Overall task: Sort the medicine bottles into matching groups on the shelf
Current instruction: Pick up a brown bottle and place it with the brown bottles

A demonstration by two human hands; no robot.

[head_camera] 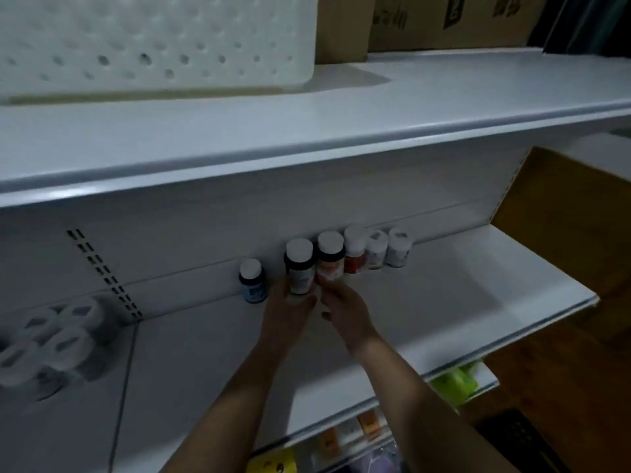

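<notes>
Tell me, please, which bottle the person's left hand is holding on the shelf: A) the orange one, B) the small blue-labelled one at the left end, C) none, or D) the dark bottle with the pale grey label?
D: the left hand wraps the base of the dark bottle with the pale grey label, while the blue-labelled bottle stands apart, untouched.

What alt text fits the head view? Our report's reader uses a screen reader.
Two hands, left hand and right hand, each grip a white-capped medicine bottle in a row on a white shelf. Four more bottles flank them; a perforated basket sits above.
</notes>
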